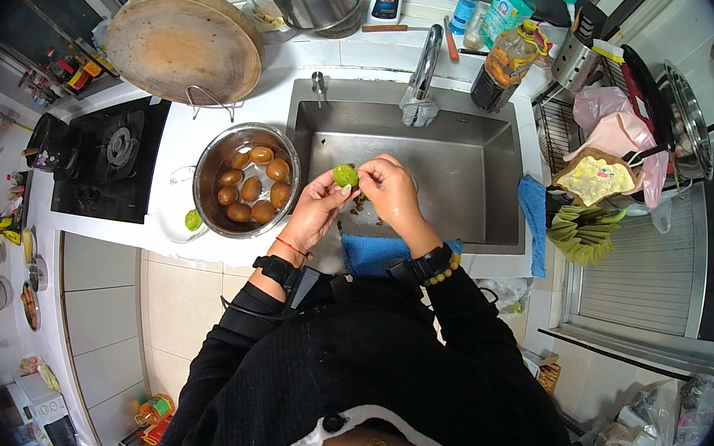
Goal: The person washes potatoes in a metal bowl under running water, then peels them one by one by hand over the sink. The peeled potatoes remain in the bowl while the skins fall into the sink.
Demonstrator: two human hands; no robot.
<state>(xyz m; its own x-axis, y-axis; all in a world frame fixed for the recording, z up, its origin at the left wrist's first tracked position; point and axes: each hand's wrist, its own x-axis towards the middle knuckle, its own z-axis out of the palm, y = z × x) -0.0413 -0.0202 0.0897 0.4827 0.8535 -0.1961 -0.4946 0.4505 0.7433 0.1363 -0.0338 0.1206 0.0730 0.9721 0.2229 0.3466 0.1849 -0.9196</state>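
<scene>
Over the left part of the steel sink (464, 227), my left hand (318, 208) holds a peeled green kiwifruit (345, 175) in its fingertips. The fingertips of my right hand (395, 191) touch the right side of this fruit; whether they pinch a piece of peel is hidden. Brown peel scraps (359, 206) lie on the sink floor below. Left of the sink, a steel bowl (199, 192) contains several brown unpeeled kiwifruits (251, 189) and what looks like water. Another peeled green fruit (193, 220) rests on a clear plate (163, 214), partly beneath the bowl's left side.
A faucet (427, 63) rises behind the sink. Blue cloths (369, 256) (533, 222) hang at its front edge and right side. A round wooden cutting board (184, 44) stands behind the bowl, a dark bottle (503, 66) behind the sink. The black stove (112, 157) is farther left.
</scene>
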